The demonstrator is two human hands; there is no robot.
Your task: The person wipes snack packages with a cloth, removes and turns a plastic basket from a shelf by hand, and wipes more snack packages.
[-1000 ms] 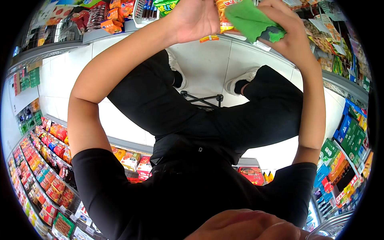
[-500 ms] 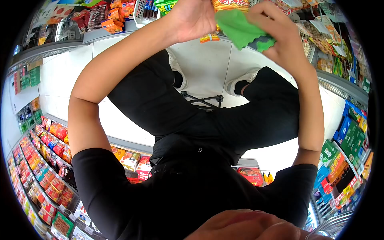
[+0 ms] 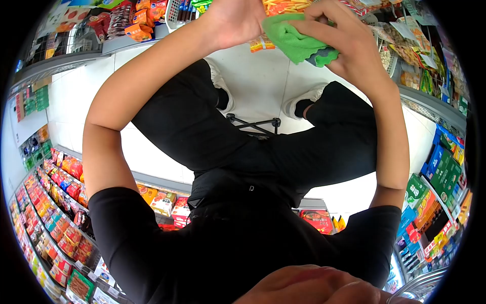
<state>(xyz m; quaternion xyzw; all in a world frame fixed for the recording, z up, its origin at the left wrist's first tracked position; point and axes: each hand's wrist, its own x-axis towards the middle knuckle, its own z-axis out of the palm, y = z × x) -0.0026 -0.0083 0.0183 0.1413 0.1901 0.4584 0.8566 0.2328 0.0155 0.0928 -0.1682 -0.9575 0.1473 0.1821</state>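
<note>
The green cloth (image 3: 293, 38) hung bunched in the right hand (image 3: 349, 45), pinched between thumb and curled fingers, in front of the lower part of a snack packet (image 3: 287, 7); whether cloth and packet touched could not be told. The cloth looked soft, light and limp, best gripped where it bunched, its loose corner kept short. The packet seemed light too, probably slippery and easily crushed, so its side edges promised the safest hold. The left hand (image 3: 235, 23) was beside it, fingertips cut off by the frame, their grip unclear. A small orange packet (image 3: 261, 43) showed just below. A white basket (image 3: 173, 21) and the shelf edge (image 3: 121, 45) bounded the left; open floor (image 3: 258, 76) gave room towards the knees.
</note>
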